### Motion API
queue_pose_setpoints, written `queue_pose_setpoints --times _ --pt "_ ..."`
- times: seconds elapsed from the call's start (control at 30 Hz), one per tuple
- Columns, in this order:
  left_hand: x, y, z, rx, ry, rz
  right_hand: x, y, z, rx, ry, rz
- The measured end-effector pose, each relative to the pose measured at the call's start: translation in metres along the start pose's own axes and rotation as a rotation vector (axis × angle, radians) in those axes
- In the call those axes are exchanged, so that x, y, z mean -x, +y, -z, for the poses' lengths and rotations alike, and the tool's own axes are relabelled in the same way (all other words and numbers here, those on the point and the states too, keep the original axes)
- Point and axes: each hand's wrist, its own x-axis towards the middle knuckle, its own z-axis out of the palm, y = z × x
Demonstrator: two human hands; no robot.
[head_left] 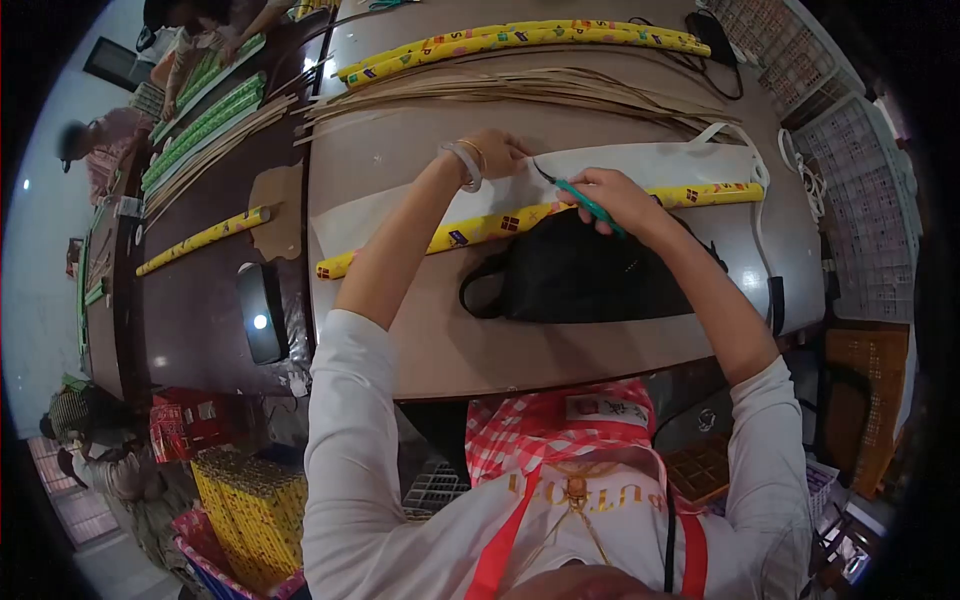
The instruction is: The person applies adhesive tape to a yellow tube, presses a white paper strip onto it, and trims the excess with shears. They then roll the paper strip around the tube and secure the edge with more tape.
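A long white sheet [400,205] stretches across the table beside a yellow patterned roll [480,232]. At the sheet's far edge is my left hand [495,155], its fingers closed together; what they pinch is hidden. My right hand [615,200] grips green-handled scissors [590,205], whose dark tips point at my left fingertips. Below the roll, partly under my right forearm, lies a black bag [570,270]. A white strap or cord [757,165] loops at the sheet's right end.
Brown thin strips [520,85] and more yellow rolls [530,40] lie farther back. A black phone-like object [262,310] and another yellow roll [200,240] rest on the left table. Wire crates [860,190] stand at right. Another person [105,150] works at far left.
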Motion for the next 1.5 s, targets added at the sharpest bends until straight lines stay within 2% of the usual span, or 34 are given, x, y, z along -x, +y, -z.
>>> queue_pose_setpoints --times 0.07,0.2,0.27,0.37,0.43,0.5,0.57,0.6,0.67,0.77,0.83,0.87,0.9,0.93,0.97,1.03,1.17,1.23,1.27,1.3,1.33,1.37,1.43,1.47,1.5 --pt "-0.005 -0.008 -0.004 0.028 0.047 -0.018 -0.001 0.007 0.005 -0.331 -0.039 0.015" --pt "-0.012 -0.019 -0.009 0.139 0.086 -0.077 0.002 0.012 0.011 -0.437 -0.089 0.032" --pt "0.000 -0.009 -0.010 0.145 0.126 -0.056 0.001 0.019 0.018 -0.665 -0.271 -0.012" --pt "0.007 -0.007 -0.014 0.074 0.176 -0.069 0.021 0.020 0.021 -0.623 -0.312 0.035" --pt "0.014 -0.011 -0.030 0.123 0.435 -0.217 0.044 0.025 0.030 -0.585 -0.322 -0.020" --pt "0.021 -0.001 -0.036 0.216 0.468 -0.205 0.079 0.027 0.032 -0.214 -0.031 0.222" --pt "0.017 -0.009 -0.040 0.007 0.629 -0.349 0.115 0.034 0.045 0.193 0.281 0.217" --pt "0.017 -0.010 -0.041 -0.002 0.689 -0.386 0.128 0.045 0.053 0.307 0.419 0.184" --pt "0.018 -0.008 -0.041 0.001 0.715 -0.391 0.143 0.078 0.077 0.350 0.613 0.121" --pt "0.016 -0.014 -0.040 -0.025 0.744 -0.322 0.160 0.158 0.128 0.526 0.856 0.145" --pt "0.021 -0.007 -0.039 -0.096 0.796 -0.222 0.168 0.206 0.163 0.579 0.890 -0.080" --pt "0.022 -0.006 -0.039 -0.095 0.813 -0.243 0.173 0.224 0.177 0.605 0.905 -0.232" --pt "0.021 -0.009 -0.041 -0.106 0.806 -0.256 0.174 0.259 0.187 0.596 0.973 -0.103" --pt "0.017 -0.014 -0.042 -0.117 0.797 -0.274 0.172 0.261 0.187 0.567 0.990 -0.240" --pt "0.017 -0.012 -0.040 -0.076 0.777 -0.251 0.170 0.285 0.196 0.517 1.014 -0.278" --pt "0.017 -0.016 -0.039 -0.026 0.757 -0.260 0.169 0.267 0.196 0.445 1.007 -0.479" --pt "0.014 -0.025 -0.038 0.048 0.752 -0.321 0.168 0.283 0.202 0.643 0.952 -0.453" --pt "0.014 -0.029 -0.040 0.115 0.728 -0.302 0.165 0.284 0.200 0.980 0.824 -0.485" --pt "0.013 -0.029 -0.040 0.143 0.691 -0.280 0.162 0.268 0.196 1.155 0.756 -0.637" --pt "0.013 -0.031 -0.037 0.171 0.661 -0.256 0.157 0.250 0.188 1.148 0.906 -0.446" --pt "0.010 -0.039 -0.039 0.006 0.734 -0.330 0.151 0.230 0.179 1.128 1.052 -0.248" --pt "0.015 -0.044 -0.038 0.004 0.745 -0.317 0.144 0.205 0.174 0.932 1.004 -0.065" --pt "0.008 -0.045 -0.039 -0.011 0.728 -0.333 0.112 0.172 0.148 0.707 0.934 0.447" --pt "0.009 -0.042 -0.040 0.021 0.724 -0.364 0.091 0.163 0.135 0.787 0.879 0.622" --pt "0.011 -0.037 -0.040 0.308 0.608 -0.317 0.066 0.159 0.121 0.797 0.816 0.763"
